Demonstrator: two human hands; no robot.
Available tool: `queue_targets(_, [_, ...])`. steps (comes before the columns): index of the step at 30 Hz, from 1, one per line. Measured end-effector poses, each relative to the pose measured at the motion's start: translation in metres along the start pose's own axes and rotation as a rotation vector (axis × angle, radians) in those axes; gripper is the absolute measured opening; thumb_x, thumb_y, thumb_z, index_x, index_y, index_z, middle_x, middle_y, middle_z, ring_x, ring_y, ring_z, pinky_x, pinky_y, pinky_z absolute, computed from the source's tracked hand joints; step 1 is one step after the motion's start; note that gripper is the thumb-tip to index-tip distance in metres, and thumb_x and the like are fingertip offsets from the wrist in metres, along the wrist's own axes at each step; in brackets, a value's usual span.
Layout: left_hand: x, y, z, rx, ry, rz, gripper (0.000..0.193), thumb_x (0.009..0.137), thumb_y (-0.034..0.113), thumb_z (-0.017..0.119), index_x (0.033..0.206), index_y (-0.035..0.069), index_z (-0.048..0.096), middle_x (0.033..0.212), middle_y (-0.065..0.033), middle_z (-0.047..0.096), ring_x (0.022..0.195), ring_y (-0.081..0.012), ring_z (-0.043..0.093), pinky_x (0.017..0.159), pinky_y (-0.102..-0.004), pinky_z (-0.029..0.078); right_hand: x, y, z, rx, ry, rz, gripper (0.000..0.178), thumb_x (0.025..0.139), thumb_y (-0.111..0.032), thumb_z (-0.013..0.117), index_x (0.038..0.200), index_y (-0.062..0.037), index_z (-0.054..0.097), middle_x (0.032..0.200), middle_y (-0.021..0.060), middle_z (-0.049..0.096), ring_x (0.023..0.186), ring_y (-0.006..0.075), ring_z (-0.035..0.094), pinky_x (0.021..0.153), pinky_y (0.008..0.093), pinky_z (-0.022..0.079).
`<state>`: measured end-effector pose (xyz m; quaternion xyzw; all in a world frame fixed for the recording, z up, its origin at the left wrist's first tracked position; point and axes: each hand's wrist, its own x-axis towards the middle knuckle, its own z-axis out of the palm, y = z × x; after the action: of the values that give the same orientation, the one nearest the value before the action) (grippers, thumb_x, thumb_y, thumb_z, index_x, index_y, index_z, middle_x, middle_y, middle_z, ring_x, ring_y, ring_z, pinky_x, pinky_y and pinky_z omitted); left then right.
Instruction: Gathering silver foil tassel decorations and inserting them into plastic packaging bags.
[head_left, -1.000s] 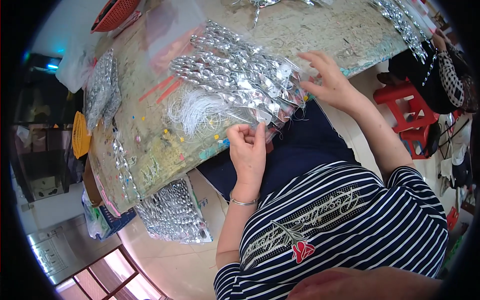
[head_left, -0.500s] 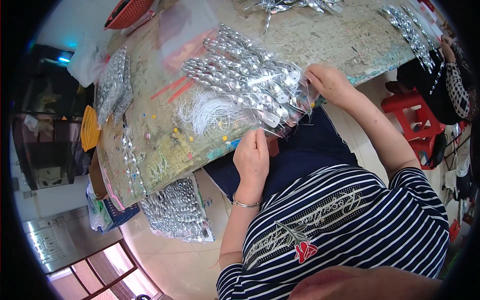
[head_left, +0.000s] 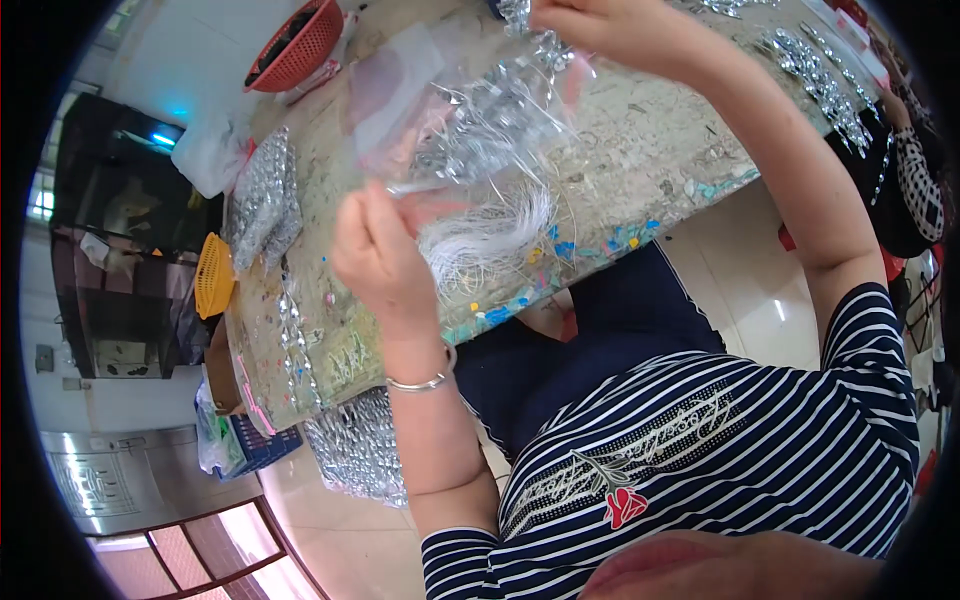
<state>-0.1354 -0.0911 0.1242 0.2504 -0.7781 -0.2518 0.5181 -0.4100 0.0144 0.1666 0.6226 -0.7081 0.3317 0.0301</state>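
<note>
A clear plastic bag [head_left: 490, 120] full of small silver pieces hangs lifted above the worn, paint-speckled table [head_left: 640, 170]. My left hand [head_left: 375, 250] pinches its lower left edge. My right hand [head_left: 600, 28] grips its top near the upper rim of the picture. Under the bag a bundle of white strings [head_left: 490, 235] lies on the table. A thin bangle sits on my left wrist.
A pile of silver pieces [head_left: 262, 195] lies at the table's left, with strips of them [head_left: 295, 330] along its edge. A red basket [head_left: 300, 45] sits at the far corner. A yellow basket [head_left: 213, 275] and a silver-filled bag [head_left: 360, 450] hang below the table. More silver strips [head_left: 820, 75] lie right.
The bag lay flat on the table before; both hands have raised it off the surface, the right hand moving up and away, the left hand rising from the table's near edge.
</note>
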Motion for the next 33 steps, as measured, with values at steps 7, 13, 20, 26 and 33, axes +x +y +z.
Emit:
queue_targets(7, [0.034,-0.001,-0.002,-0.134,0.017,-0.175,0.032,0.094,0.017,0.051,0.067,0.0,0.049,0.056,-0.0049,0.052,0.049,-0.0104,0.045,0.047,-0.0303,0.035,0.03,0.006,0.009,0.096,-0.04,0.021,0.026,0.089,-0.023,0.06,0.111,-0.0107,0.056,0.097,0.0104,0.063,0.078,0.0268,0.061,0.073,0.0358,0.049])
queue_targets(13, [-0.034,-0.022,0.02,0.056,-0.121,-0.042,0.031,0.094,0.015,0.054,0.066,0.001,0.048,0.056,-0.0107,0.05,0.049,-0.0217,0.048,0.05,-0.0364,0.038,-0.045,0.011,0.031,-0.045,0.072,-0.014,0.016,0.094,-0.017,0.054,0.098,-0.0017,0.059,0.078,0.0145,0.06,0.073,0.0275,0.059,0.067,0.0356,0.046])
queue_targets(20, [-0.129,-0.038,0.052,0.104,-0.407,-0.065,0.03,0.094,0.015,0.055,0.067,0.001,0.049,0.059,-0.012,0.05,0.053,-0.0277,0.049,0.052,-0.0384,0.038,-0.138,0.04,0.075,0.226,-0.103,0.453,0.019,0.095,-0.016,0.051,0.105,-0.0029,0.06,0.076,0.0128,0.06,0.07,0.0215,0.06,0.067,0.0333,0.047])
queue_targets(26, [-0.15,-0.043,0.05,0.11,-0.476,-0.152,0.03,0.097,0.016,0.052,0.071,0.0,0.052,0.062,-0.0102,0.05,0.055,-0.0227,0.049,0.055,-0.0352,0.04,-0.178,0.021,0.078,0.425,0.015,0.528,0.017,0.092,-0.009,0.055,0.106,-0.0012,0.059,0.082,0.0068,0.06,0.072,0.0152,0.06,0.066,0.0283,0.046])
queue_targets(33, [-0.155,-0.039,0.05,0.099,-0.436,-0.168,0.03,0.096,0.015,0.051,0.07,0.001,0.048,0.066,-0.0156,0.05,0.059,-0.0334,0.05,0.056,-0.0429,0.039,-0.182,-0.024,0.103,0.43,-0.275,0.251,0.011,0.089,-0.011,0.061,0.094,-0.0005,0.063,0.08,0.0104,0.063,0.073,0.0208,0.061,0.068,0.0312,0.048])
